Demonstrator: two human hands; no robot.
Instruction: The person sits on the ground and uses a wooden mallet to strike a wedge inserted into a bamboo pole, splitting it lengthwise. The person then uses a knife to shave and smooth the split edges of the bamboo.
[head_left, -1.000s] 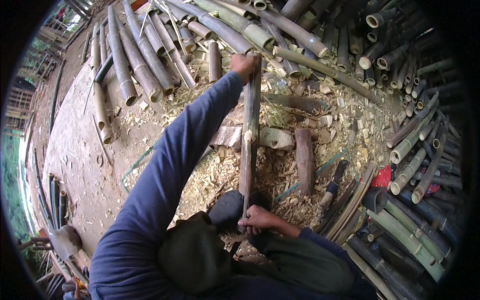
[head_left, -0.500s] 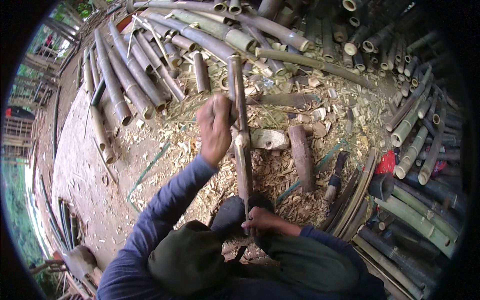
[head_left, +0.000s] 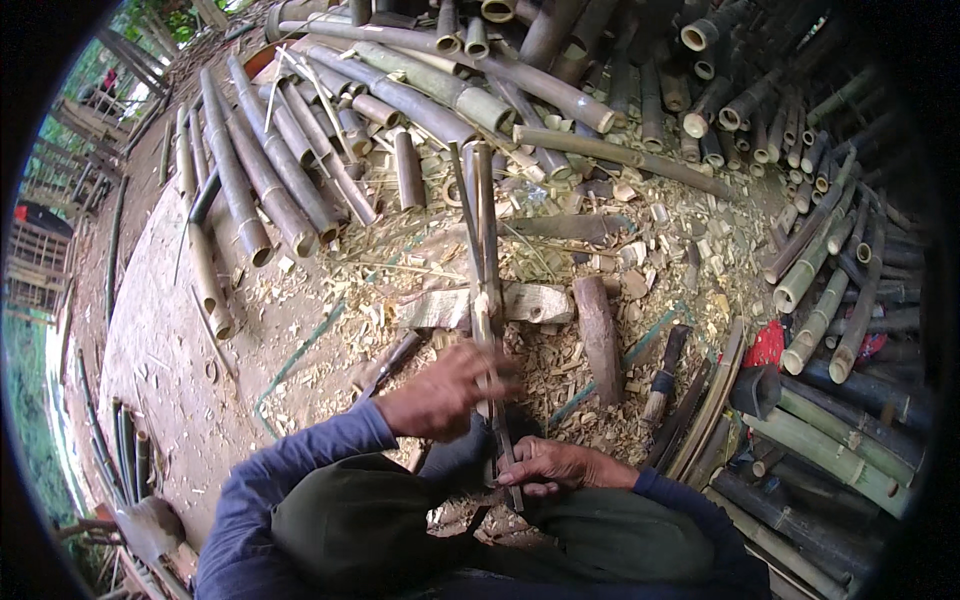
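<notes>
A split bamboo length (head_left: 482, 255) stands out in front of me, its far end parted into two pieces and its near end between my knees. My right hand (head_left: 552, 465) is closed on the near end of this bamboo, thumb and fingers around it. Across the bamboo's middle, my left hand (head_left: 450, 390) is blurred by motion, so whether its fingers grip cannot be made out. Under the bamboo lies a notched wooden block (head_left: 538, 303). A dark-handled tool (head_left: 398, 358) rests beside the block, partly hidden by my left arm.
Wood chips (head_left: 650, 270) cover the ground. To the right of the block lies a thick wooden club (head_left: 599, 340), then a knife-like tool with a wrapped handle (head_left: 664, 375). Bamboo poles lie at far left (head_left: 265, 165), and piled bamboo (head_left: 840, 430) fills the right side.
My left hand has come back toward me from the bamboo's far part to its middle. The bamboo's far end now shows two parted pieces. My right hand has shifted slightly right and nearer.
</notes>
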